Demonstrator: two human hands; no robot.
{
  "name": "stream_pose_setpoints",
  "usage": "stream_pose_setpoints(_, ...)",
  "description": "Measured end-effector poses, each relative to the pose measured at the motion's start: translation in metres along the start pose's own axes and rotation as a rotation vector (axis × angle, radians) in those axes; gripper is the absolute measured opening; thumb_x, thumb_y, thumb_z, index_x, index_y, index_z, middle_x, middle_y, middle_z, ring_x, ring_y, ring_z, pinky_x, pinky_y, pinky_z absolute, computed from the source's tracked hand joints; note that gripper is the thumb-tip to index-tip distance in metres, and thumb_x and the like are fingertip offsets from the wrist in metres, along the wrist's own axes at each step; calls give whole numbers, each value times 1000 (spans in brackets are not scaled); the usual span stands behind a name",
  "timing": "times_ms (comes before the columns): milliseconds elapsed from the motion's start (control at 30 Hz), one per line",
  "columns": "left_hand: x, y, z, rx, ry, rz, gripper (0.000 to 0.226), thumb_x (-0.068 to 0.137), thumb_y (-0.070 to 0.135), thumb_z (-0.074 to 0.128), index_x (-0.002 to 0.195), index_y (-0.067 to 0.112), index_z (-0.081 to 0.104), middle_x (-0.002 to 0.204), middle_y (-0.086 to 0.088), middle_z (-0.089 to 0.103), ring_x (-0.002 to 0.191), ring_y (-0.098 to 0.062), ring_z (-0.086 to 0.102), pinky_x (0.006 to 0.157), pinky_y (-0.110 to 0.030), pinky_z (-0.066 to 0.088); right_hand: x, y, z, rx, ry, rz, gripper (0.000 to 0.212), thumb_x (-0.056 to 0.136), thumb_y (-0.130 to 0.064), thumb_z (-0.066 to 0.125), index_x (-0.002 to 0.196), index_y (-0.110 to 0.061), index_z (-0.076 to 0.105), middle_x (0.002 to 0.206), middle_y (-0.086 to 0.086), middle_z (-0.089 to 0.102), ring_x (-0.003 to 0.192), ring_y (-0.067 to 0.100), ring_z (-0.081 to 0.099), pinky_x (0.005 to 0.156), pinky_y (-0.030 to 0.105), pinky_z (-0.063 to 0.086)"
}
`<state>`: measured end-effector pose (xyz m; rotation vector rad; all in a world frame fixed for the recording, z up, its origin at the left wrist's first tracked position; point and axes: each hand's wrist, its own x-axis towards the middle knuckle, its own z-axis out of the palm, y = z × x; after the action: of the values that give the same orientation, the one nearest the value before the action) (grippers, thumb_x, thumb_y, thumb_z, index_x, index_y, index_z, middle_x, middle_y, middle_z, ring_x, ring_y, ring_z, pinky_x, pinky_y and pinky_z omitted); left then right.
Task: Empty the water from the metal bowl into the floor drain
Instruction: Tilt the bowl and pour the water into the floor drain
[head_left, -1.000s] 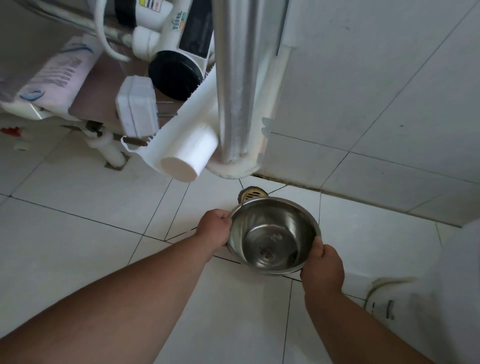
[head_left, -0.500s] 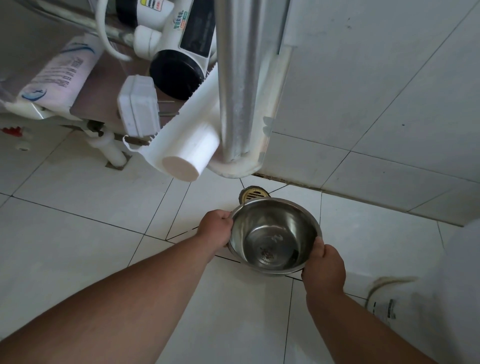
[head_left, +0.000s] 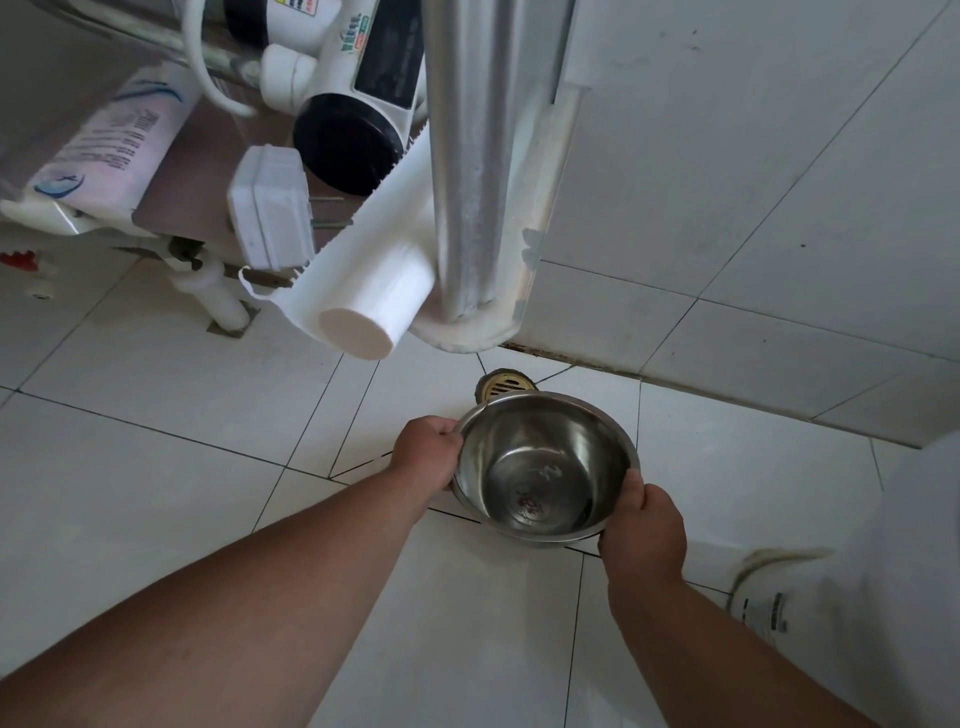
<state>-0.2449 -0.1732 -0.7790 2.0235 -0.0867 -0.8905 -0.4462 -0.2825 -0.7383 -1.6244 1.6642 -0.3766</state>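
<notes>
A shiny metal bowl (head_left: 543, 462) hangs just above the white tiled floor, held level between both hands. A little water and some dark specks lie at its bottom. My left hand (head_left: 426, 447) grips the bowl's left rim. My right hand (head_left: 644, 525) grips the near right rim, thumb over the edge. The brass floor drain (head_left: 504, 385) sits just beyond the bowl's far rim, partly hidden by it, close to the wall's base.
A metal pipe (head_left: 467, 156) in a white bracket runs down the wall corner above the drain. A white paper roll (head_left: 363, 306), a white plug (head_left: 270, 213) and a water heater unit (head_left: 363, 88) hang at the left. A white bucket (head_left: 779, 597) stands at the lower right.
The bowl and both hands have stayed almost still, drifting only slightly; the drain remains just beyond the bowl's far rim.
</notes>
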Motion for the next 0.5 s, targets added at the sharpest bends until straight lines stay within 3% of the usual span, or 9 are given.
stream_pose_setpoints(200,3,-1,1,-8,25,-15,25,101,14,65,82,14,81,93,-21,83,85,-39,79,74,-54,69,0,-4,-1,12,-12,7,56,111,-47,33,83,-6,60,80,22,69,79,43,70,79,56,61)
stream_pose_setpoints(267,4,-1,1,-14,27,-14,23,100,13,64,87,5,81,88,-22,81,78,-34,73,75,-57,69,0,-4,0,13,-14,10,56,111,-47,33,83,-6,60,81,23,69,79,43,70,78,56,61)
stream_pose_setpoints(433,5,-1,1,29,26,35,25,98,12,61,88,3,83,99,-31,80,76,-30,70,70,-43,63,1,-7,1,10,2,-11,55,111,-45,33,81,-7,59,77,18,68,77,40,69,74,50,60)
stream_pose_setpoints(500,4,1,1,39,33,36,26,97,11,61,82,12,83,94,-23,82,83,-34,77,77,-48,67,1,-7,1,10,7,-12,55,111,-45,33,82,-7,60,77,17,67,77,39,68,75,50,59)
